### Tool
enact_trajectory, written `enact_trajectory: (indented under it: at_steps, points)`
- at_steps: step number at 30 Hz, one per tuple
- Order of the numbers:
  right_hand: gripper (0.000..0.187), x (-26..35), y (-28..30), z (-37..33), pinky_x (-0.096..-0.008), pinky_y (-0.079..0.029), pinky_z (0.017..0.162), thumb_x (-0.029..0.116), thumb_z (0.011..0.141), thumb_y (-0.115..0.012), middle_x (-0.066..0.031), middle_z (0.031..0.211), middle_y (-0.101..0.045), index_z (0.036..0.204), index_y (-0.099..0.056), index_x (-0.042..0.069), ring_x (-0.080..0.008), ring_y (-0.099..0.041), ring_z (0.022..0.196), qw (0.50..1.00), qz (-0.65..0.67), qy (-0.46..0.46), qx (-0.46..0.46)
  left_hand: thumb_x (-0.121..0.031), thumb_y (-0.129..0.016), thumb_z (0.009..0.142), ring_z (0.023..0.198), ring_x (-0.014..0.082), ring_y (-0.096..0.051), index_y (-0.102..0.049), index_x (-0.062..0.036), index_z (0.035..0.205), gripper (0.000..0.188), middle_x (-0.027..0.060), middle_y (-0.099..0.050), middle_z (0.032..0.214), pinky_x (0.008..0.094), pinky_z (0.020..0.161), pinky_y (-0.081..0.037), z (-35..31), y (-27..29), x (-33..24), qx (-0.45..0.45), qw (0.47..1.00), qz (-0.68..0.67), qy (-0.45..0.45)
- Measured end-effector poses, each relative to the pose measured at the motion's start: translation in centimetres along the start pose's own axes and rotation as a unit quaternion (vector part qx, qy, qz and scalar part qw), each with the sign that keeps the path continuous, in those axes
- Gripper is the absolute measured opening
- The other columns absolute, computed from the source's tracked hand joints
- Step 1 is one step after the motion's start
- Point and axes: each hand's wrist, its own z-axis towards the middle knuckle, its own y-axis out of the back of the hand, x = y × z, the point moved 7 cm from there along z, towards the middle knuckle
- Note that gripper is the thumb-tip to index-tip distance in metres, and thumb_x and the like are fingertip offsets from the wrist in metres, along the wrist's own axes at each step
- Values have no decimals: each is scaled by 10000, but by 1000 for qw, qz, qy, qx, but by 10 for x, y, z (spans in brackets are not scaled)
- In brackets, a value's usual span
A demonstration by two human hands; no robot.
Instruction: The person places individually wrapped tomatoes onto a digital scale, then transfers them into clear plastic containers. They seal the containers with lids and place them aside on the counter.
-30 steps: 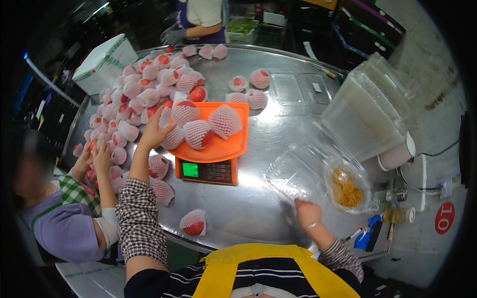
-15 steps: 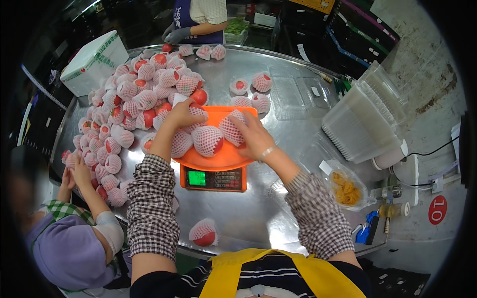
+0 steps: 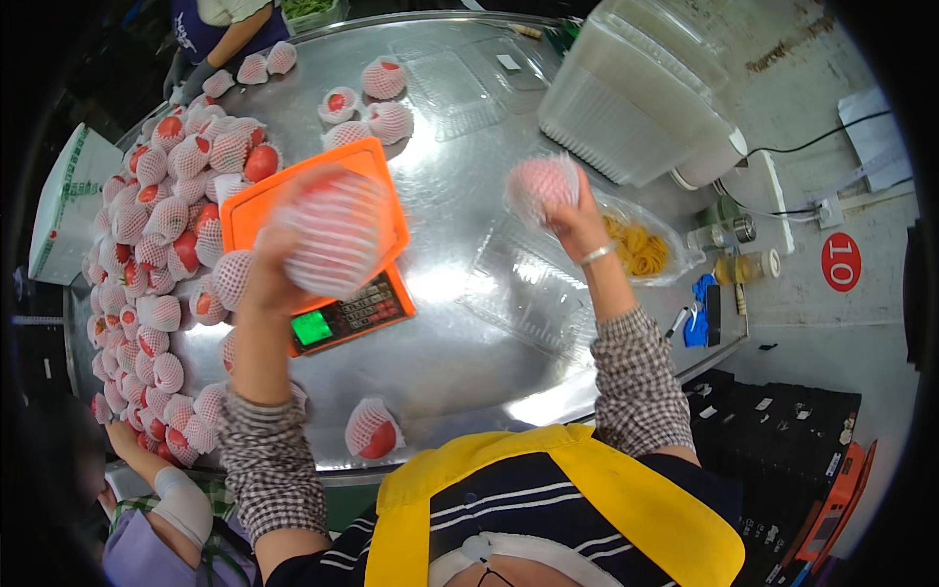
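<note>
My left hand (image 3: 277, 269), blurred by motion, is closed around a red fruit in a white foam net (image 3: 337, 230), above the orange weighing tray (image 3: 396, 220). That tray sits on a digital scale (image 3: 354, 315) with a lit green display. My right hand (image 3: 579, 217) grips another net-wrapped red fruit (image 3: 538, 186), held over a clear plastic container (image 3: 523, 284) on the metal table. One more net-wrapped fruit (image 3: 232, 278) shows just left of my left wrist. The held fruit and my left hand hide much of the tray's inside.
Many net-wrapped fruits (image 3: 156, 225) are heaped at left beside a white foam box (image 3: 73, 210). Several lie beyond the tray. Stacked clear containers (image 3: 626, 98) stand at right, near a bag of yellow rubber bands (image 3: 641, 249). Co-workers' arms reach in at far left (image 3: 235, 39) and lower left (image 3: 137, 450).
Both hands have come up from the tray, each with a fruit. My right hand has swung right over the clear container. The whole view has turned toward the right.
</note>
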Motion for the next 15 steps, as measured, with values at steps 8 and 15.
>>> enact_trajectory:
  at_steps: [8,15]
  points:
    - [730,-38,54,-70,-380,-404,1004,183,526,-790,-143,1267,-480,1217,-564,124,-318,-467,1214,889,-444,110,13,-237,-762,621,1049,264,-578,-537,-70,1223,664,123,-547,1183,360,887,-483,29,-62,213,8,845,517,139]
    - [670,-31,66,-93,-371,-434,973,173,576,-771,-158,1316,-409,1214,-565,175,-338,-467,1213,896,-426,94,81,-303,-780,589,1026,333,-572,-563,-83,1185,671,150,-551,1157,378,883,-481,32,-65,235,-34,718,692,74]
